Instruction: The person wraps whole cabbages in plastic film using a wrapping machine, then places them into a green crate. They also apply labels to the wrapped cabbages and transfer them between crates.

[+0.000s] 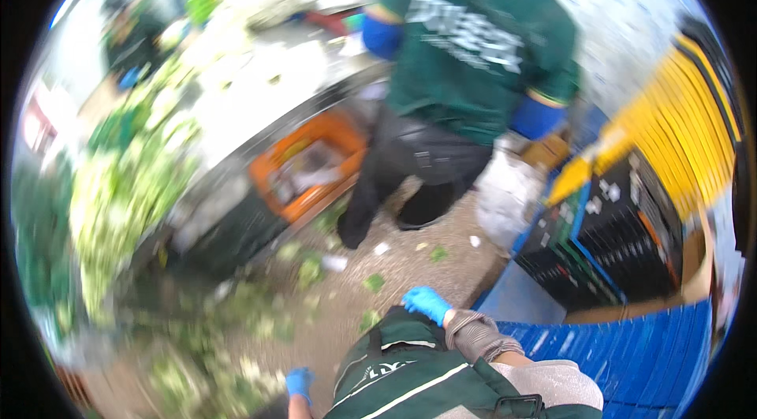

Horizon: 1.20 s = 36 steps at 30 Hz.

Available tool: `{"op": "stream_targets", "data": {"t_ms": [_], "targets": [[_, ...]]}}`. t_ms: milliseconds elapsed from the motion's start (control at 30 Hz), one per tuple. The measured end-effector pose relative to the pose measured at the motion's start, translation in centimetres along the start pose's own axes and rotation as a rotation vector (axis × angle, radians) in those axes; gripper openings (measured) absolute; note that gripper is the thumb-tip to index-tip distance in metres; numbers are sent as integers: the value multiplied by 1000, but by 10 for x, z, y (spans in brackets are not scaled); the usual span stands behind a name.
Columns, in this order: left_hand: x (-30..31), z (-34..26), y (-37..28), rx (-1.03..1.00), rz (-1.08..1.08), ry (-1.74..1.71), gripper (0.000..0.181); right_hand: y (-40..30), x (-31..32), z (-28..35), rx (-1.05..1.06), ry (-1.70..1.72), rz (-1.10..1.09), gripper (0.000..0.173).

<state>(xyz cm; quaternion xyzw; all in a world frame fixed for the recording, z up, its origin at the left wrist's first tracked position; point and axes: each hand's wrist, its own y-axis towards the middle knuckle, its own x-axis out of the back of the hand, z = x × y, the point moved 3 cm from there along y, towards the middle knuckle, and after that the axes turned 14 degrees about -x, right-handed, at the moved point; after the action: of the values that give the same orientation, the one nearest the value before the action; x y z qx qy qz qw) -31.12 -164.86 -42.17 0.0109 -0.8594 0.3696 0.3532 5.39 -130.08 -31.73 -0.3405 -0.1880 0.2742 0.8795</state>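
Note:
My right hand (427,304), in a blue glove, hangs in front of my dark green apron (408,360), its fingers bent. I see nothing in it, though blur hides the fingertips. My left hand (300,382), gloved in blue too, is low at the bottom, left of the apron, above the littered floor; whether its fingers are closed is not clear. Neither hand visibly touches a thing. Ahead, leafy green vegetables (118,206) are heaped along a worktable (260,100), and an orange crate (307,206) holding mixed items stands beneath the table's edge.
A co-worker (467,52) stands ahead at the table; another person (133,34) is at the far left. Stacked yellow crates (680,129), black crates (627,230) and blue crates (615,354) line the right, near a white bag (508,194). Loose leaves (236,312) litter the floor.

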Motion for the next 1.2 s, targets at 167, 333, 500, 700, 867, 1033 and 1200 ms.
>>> {"op": "stream_targets", "data": {"t_ms": [167, 333, 500, 700, 867, 1033, 1200], "targets": [[22, -432, 99, -617, 201, -545, 32, -35, 165, -46, -138, 534, -254, 17], [-1, -782, 100, -1267, 401, -367, 33, -66, 369, 17, 164, 871, -723, 19], [-31, -977, 96, -1372, 633, -357, 29, -98, 506, 100, 378, 1010, -671, 22], [-84, -1092, 186, -1291, 707, -291, 26, -17, 704, 123, 530, 917, -619, 23], [-104, -1234, 224, -1210, 703, -190, 27, -31, 831, 114, 385, 939, -784, 24], [-125, -1360, 268, -1429, 414, -256, 33, -15, 965, 146, 549, 958, -853, 22], [-132, -1425, 306, -1326, 252, -324, 35, -28, 1114, 196, 704, 836, -1021, 21]]}}
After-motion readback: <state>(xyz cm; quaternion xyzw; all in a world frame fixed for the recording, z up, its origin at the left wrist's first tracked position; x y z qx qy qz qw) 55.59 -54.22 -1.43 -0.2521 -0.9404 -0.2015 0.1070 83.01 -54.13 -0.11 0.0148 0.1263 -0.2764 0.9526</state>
